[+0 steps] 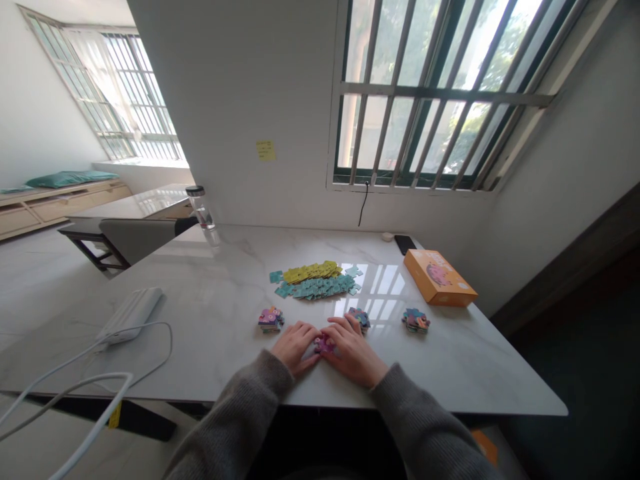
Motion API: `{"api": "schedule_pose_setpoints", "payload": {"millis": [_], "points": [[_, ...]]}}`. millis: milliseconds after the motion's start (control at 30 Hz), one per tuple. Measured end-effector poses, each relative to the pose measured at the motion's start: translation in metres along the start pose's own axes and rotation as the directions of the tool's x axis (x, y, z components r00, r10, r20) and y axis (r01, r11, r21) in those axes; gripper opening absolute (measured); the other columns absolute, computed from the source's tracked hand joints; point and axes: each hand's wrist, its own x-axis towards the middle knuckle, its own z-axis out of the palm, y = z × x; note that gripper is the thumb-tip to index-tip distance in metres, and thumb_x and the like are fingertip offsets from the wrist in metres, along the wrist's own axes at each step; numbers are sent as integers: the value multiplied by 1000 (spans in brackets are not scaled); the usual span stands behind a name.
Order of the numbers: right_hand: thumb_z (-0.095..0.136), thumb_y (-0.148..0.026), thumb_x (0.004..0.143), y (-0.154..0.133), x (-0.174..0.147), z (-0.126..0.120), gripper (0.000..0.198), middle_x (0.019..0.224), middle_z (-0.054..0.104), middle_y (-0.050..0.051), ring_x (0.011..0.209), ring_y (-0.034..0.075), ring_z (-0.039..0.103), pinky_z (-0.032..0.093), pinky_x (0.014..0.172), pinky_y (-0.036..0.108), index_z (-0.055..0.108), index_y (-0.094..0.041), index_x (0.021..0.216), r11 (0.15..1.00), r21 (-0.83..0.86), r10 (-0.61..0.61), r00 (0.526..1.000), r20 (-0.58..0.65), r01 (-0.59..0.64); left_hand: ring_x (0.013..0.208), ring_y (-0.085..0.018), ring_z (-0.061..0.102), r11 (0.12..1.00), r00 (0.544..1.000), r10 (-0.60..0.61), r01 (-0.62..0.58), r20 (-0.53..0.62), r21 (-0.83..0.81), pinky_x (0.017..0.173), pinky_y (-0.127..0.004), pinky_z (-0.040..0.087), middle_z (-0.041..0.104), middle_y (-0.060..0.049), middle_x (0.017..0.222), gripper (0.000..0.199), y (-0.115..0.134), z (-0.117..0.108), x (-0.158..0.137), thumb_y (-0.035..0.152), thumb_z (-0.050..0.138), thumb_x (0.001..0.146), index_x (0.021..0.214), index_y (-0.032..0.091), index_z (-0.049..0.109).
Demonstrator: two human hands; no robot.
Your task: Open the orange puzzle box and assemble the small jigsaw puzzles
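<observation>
Between my two hands, near the front of the table, lie purple-pink puzzle pieces (325,343). My left hand (299,347) closes on them from the left, thumb and fingers at their edge. From the right, my right hand (353,350) holds the same pieces, its fingers partly covering them. Just behind my right hand stands a stack of dark blue puzzle pieces (361,317), partly hidden by the fingers. Another stack of purple and orange puzzle pieces (271,319) is left of my left hand. A third stack of puzzle pieces (415,320) sits farther right.
Beyond my hands, rows of yellow puzzle pieces (313,272) and teal puzzle pieces (323,287) overlap. An orange box (439,277) and a black phone (405,245) are at the right. A bottle (201,208) stands back left; a white power strip (131,315) with cables lies left.
</observation>
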Motion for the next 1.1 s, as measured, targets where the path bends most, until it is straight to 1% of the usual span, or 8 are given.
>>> {"api": "schedule_pose_setpoints", "payload": {"millis": [233,433,533,633,700,833,1000,1100], "points": [[55,-14,92,-1,0,-3,28,107,67,8,117,26,53,33,105,47,58,-23,119,999,11,38,998,-55,-38,96,-24,56,994,994,-22,10,-111,-111,88,-39,49,58,-8,103,29,-1,5,-1,20,69,73,101,19,60],[55,-16,94,-1,-1,-3,25,97,65,6,103,26,53,37,96,45,61,-25,116,999,28,31,996,-81,-29,90,-20,58,933,981,-1,-68,-193,-353,81,-34,53,55,-7,98,16,1,4,-1,15,60,78,93,19,58],[55,-15,94,-4,0,-4,24,95,65,5,100,25,55,39,94,43,62,-25,114,999,51,14,994,-104,-9,73,-14,56,859,976,-95,-19,-197,-512,68,-28,52,55,-3,86,2,2,1,1,18,58,85,85,18,56],[61,-20,91,-5,1,-6,25,104,66,7,103,25,57,41,95,43,61,-24,115,997,66,-27,994,-111,34,69,-13,56,734,960,-225,53,-169,-677,66,-27,51,56,-1,78,14,1,1,2,28,63,87,84,17,56],[65,-25,89,-4,1,-7,27,111,66,8,107,25,57,40,97,44,61,-24,116,995,65,-68,992,-104,75,68,-13,58,599,948,-297,89,-117,-796,67,-28,51,57,0,75,24,0,3,2,37,68,85,86,17,55],[65,-32,91,-2,-1,-8,31,113,67,9,110,26,58,40,97,45,59,-24,120,989,48,-136,987,-88,140,67,-13,60,370,942,-337,125,-8,-921,67,-29,52,57,1,73,40,-2,5,1,49,74,79,84,17,51],[69,-40,88,-4,-4,-9,48,119,68,10,112,27,59,43,96,45,55,-25,131,984,41,-170,983,-75,173,65,-11,60,274,942,-331,155,58,-949,65,-28,52,56,2,76,48,-3,3,2,53,79,73,83,17,49],[69,-37,89,0,-7,-11,44,118,69,8,112,27,60,43,97,46,57,-28,130,988,33,-143,977,-158,149,67,-12,61,299,936,-349,143,31,-944,66,-29,52,57,1,80,50,-2,3,2,57,75,75,95,18,52]]}}
